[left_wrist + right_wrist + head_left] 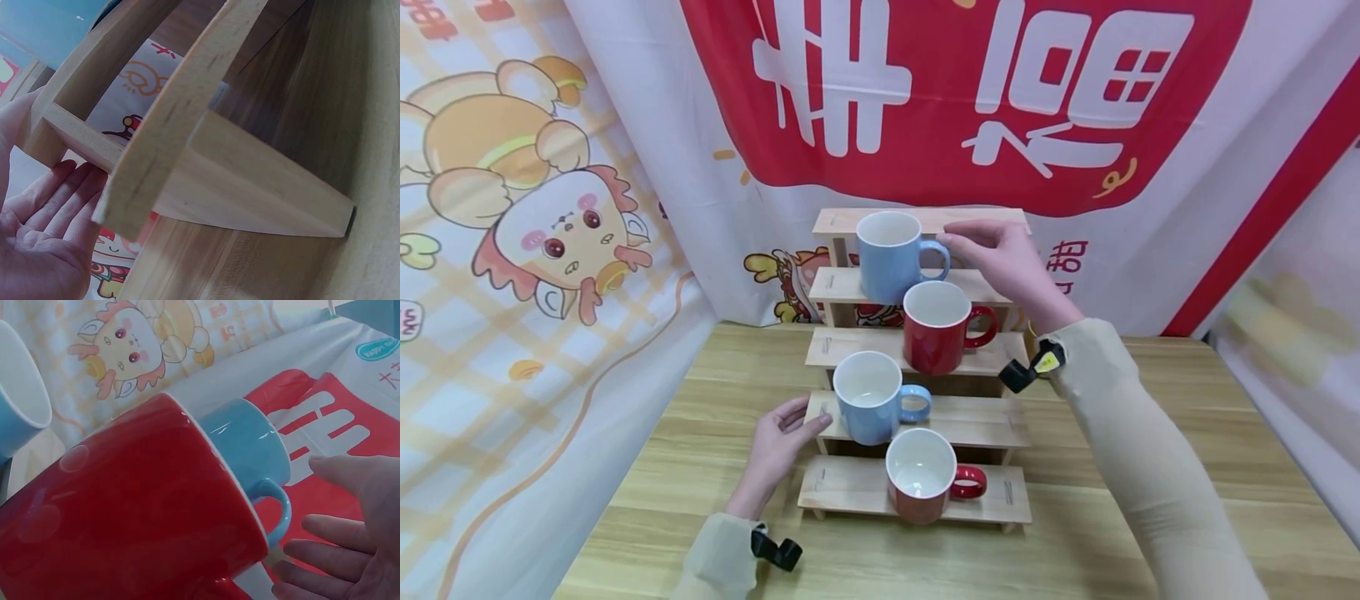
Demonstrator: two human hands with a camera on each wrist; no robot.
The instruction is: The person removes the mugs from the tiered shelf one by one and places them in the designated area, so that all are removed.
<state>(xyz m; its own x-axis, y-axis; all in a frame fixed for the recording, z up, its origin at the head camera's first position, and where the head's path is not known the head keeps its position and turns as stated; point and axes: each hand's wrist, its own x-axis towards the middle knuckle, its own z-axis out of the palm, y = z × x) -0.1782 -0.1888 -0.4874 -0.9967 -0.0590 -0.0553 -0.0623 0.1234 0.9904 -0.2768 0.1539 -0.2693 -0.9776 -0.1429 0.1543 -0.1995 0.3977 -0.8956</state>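
Note:
A wooden stepped rack [970, 421] carries red and light blue mugs, staggered down its tiers. My left hand [781, 440] grips the left end of a lower tier, thumb on top and fingers underneath; the left wrist view shows those fingers [69, 194] against the wood. Beside it stands a lower blue mug [867, 408]. My right hand [1000, 254] hovers by the handle of the highest blue mug [887, 258], fingers loosely bent and apart from it in the right wrist view. Below that mug sits a red mug [934, 333]; another red mug [917, 483] occupies the bottom tier.
The rack stands on a wood-grain table [700, 467]. Behind it hangs a white curtain with a red printed panel [955, 150]. Cartoon-printed fabric [535, 200] borders the left side, and pale fabric [1300, 358] the right. All mug handles point right.

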